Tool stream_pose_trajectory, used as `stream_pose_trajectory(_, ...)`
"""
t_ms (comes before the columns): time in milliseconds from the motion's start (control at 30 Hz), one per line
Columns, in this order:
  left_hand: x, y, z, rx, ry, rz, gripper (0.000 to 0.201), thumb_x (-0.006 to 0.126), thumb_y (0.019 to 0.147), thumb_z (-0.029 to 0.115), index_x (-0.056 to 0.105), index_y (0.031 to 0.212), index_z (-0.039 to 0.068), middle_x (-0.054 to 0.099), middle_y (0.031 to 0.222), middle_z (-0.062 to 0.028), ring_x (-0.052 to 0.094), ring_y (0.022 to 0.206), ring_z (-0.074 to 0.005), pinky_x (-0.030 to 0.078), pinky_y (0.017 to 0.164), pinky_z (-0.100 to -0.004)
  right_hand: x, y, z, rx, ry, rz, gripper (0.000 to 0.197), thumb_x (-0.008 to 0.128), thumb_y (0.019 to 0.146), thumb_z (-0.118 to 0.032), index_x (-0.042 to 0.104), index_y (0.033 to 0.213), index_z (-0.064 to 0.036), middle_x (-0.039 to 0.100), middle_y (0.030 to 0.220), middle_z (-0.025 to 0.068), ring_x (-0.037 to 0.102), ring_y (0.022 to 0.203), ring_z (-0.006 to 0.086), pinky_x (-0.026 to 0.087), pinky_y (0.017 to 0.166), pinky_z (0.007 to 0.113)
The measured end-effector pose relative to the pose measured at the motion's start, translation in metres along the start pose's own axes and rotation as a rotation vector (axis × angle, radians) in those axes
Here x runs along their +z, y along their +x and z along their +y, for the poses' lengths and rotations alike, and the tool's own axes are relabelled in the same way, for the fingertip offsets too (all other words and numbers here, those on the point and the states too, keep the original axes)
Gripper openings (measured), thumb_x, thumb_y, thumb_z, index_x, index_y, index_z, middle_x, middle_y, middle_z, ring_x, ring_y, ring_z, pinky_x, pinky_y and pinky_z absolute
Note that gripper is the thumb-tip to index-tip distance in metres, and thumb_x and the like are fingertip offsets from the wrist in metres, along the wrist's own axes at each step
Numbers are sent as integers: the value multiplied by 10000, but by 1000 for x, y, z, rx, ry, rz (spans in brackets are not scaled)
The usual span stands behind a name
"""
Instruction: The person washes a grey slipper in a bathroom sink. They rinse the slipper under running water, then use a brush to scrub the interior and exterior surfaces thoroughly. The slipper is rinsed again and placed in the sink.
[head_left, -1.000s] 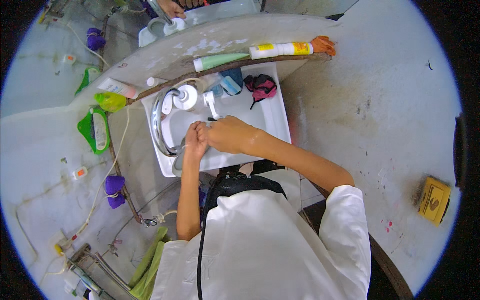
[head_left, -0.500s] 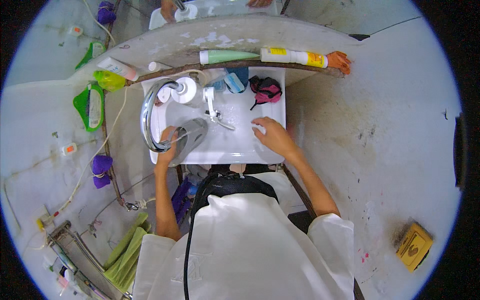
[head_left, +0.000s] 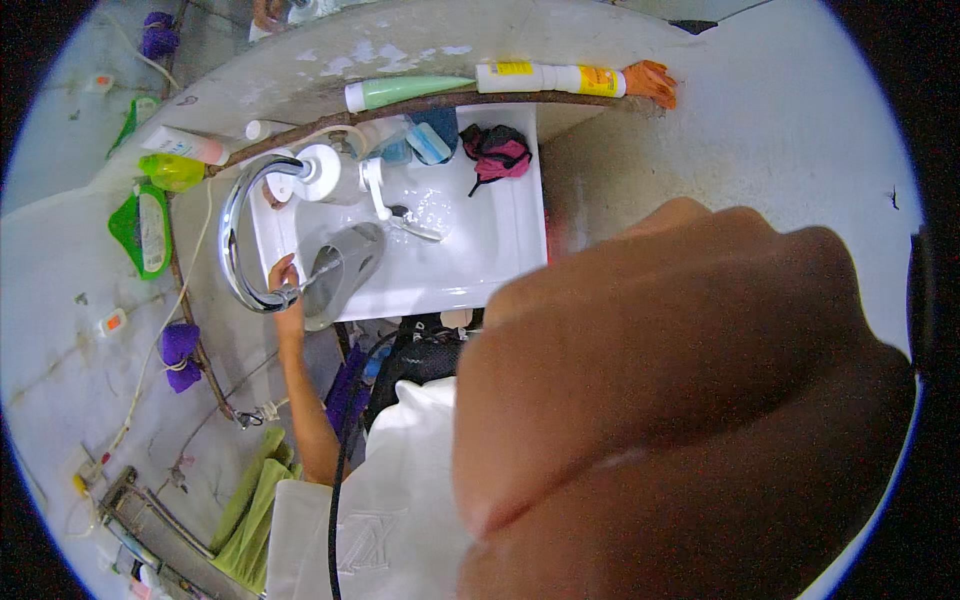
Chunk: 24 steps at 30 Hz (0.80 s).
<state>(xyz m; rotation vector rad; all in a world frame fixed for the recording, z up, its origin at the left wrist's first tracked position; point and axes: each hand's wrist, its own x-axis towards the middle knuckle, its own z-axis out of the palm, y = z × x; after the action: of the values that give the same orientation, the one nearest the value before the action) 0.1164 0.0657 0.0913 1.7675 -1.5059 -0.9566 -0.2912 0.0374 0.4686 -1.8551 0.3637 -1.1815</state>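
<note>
My left hand [head_left: 286,280] is at the left side of the white sink [head_left: 470,285], fingers curled by a clear, tilted jug [head_left: 345,272]. It appears to grip the jug, but the chrome spout [head_left: 233,235] partly covers the grip. A thin stream of water runs from the spout end into the jug. My right hand [head_left: 680,390] fills much of the lower right, very close and blurred. Its fingers look bent and closed; whatever may be in them is hidden. At the sink's back stand a white pump bottle [head_left: 320,175] and a white tap [head_left: 374,190].
A pink-and-black cloth [head_left: 500,155] and a blue-and-white packet [head_left: 428,145] lie at the back of the sink. On the ledge are a green tube [head_left: 415,92], white bottles [head_left: 515,77] and an orange glove-like thing [head_left: 650,83]. A green towel [head_left: 250,515] hangs at lower left.
My right hand has come up from the sink's right side to very close in front of me. The view has shifted, so the sink sits further left. The left hand stays by the jug.
</note>
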Motion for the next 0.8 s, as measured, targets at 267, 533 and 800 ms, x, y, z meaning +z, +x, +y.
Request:
stream_pose_trajectory(267, 1, -4, -10, -6, -8, -4, 264, 536, 976, 127, 573, 1215, 22, 597, 1139, -82, 550, 1040, -171, 417, 945, -298, 2, -20, -13, 48, 70, -58, 242, 819, 747, -236, 641, 751, -73, 613, 709, 29, 596, 637, 132, 474, 571, 244)
stream_pose_trajectory(533, 10, 18, -18, 69, -45, -65, 262, 532, 978, 124, 572, 1217, 24, 597, 1142, -80, 551, 1035, -172, 417, 941, -296, 0, 2, -19, 10, 78, -60, 259, 823, 739, -257, 629, 732, -85, 605, 701, 18, 587, 623, 126, 467, 555, 240)
stream_pose_trajectory(800, 13, -3, 31, -84, -113, -59, 280, 559, 972, 156, 569, 1225, 35, 601, 1158, -78, 550, 1057, -183, 417, 945, -305, -13, -32, -23, 248, 126, -56, 276, 826, 731, -277, 618, 713, -96, 596, 692, 6, 578, 610, 120, 460, 540, 236)
